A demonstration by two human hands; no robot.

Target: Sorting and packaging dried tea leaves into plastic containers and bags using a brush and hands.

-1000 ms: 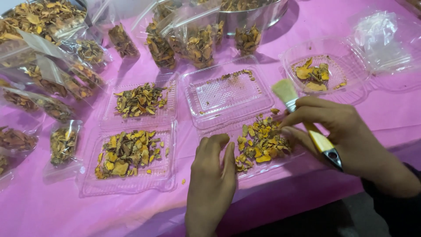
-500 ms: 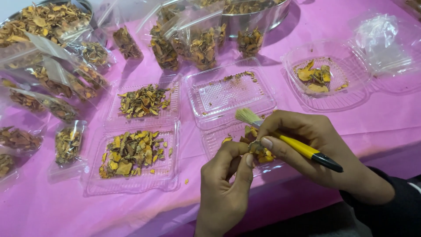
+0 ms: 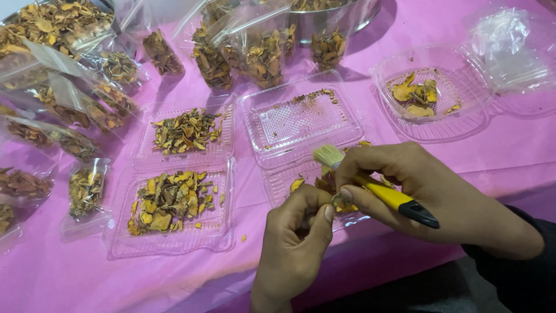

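My right hand (image 3: 431,194) grips a small brush (image 3: 370,184) with a yellow and black handle; its pale bristles point up and left. My left hand (image 3: 295,243) is closed around a small dried piece held just under the right hand's thumb. Both hands hover over the near clear plastic tray (image 3: 289,188), which holds dried orange-yellow pieces mostly hidden by my fingers. Behind it lies an open clear tray (image 3: 301,122) with a few crumbs along its rim.
Two clear trays (image 3: 174,206) full of dried yellow-brown pieces lie at left. Several clear bags (image 3: 243,52) of the same material stand at the back and left. A round clear container (image 3: 428,98) with a few pieces sits at right. A pink cloth (image 3: 370,261) covers the table.
My right hand has swung the brush down from upright over the tray to a slant, and my left hand has lifted a piece up against it.
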